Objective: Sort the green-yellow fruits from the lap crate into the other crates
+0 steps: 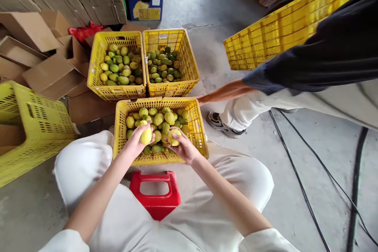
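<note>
My left hand (136, 139) is closed around a yellow lemon (145, 135). In my right hand (185, 146) is another yellow lemon (174, 137), its lower side hidden by my fingers. Both hands are over the near yellow crate (161, 160), which stands between my knees. Inside it lie many green and yellow lemons (158, 119). Two more yellow crates stand just beyond, a left one (116, 91) and a right one (189, 61), each holding green and yellowish lemons.
A co-worker's arm (227, 91) reaches to the near crate's right side; a yellow crate (265, 41) is beside that person. Cardboard boxes (54, 75) and a lime-yellow crate (44, 126) lie left. A red stool (156, 204) sits below me. Black cables (298, 177) cross the floor.
</note>
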A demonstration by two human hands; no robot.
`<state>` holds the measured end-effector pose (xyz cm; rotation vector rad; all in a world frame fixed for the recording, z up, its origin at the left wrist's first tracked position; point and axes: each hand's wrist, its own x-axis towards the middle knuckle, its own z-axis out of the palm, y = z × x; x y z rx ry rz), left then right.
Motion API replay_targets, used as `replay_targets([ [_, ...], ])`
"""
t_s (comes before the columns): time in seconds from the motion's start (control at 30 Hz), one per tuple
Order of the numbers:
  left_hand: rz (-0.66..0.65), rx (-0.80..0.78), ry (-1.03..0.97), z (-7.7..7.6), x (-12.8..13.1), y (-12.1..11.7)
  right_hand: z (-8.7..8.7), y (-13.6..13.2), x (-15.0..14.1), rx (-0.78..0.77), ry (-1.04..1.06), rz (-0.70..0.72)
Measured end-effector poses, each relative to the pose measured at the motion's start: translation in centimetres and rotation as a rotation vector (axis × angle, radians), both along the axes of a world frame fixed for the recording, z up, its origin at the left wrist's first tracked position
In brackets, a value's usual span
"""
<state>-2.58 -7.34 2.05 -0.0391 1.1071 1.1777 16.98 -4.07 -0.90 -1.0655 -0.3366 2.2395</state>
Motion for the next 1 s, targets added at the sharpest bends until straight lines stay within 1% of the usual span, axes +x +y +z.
replay_targets([
  [0.07, 0.016, -0.03, -0.027, 0.2, 0.0, 0.1, 0.2, 0.2, 0.0, 0.017, 0.009, -0.019],
  [0.13, 0.063, -0.046, -0.051, 0.6, -0.2, 0.1, 0.4, 0.4, 0.1, 0.015, 0.029, -0.031],
  [0.23, 0.108, -0.049, -0.095, 1.2, -0.5, 0.2, 0.8, 0.9, 0.3, -0.013, 0.117, -0.034],
  [0.33, 0.116, -0.005, -0.155, 1.5, -0.8, 0.2, 1.3, 1.2, 0.4, -0.028, 0.2, -0.036],
  [0.47, 0.123, 0.07, -0.21, 1.4, -1.0, 0.1, 1.6, 1.3, 0.2, -0.036, 0.189, -0.045],
  [0.63, 0.078, 0.069, -0.152, 1.0, -0.7, 0.1, 1.3, 1.1, 0.0, -0.023, 0.169, -0.052],
  [0.77, -0.007, 0.111, -0.042, 0.7, -0.4, -0.1, 0.7, 0.8, 0.2, -0.003, 0.153, -0.02],
  [0.83, -0.043, 0.123, -0.006, 0.5, -0.3, -0.1, 0.4, 0.6, 0.2, -0.001, 0.135, -0.028],
  [1.0, -0.079, 0.115, -0.009, 0.1, 0.0, -0.3, 0.3, 0.4, 0.1, 0.014, 0.118, -0.047],
])
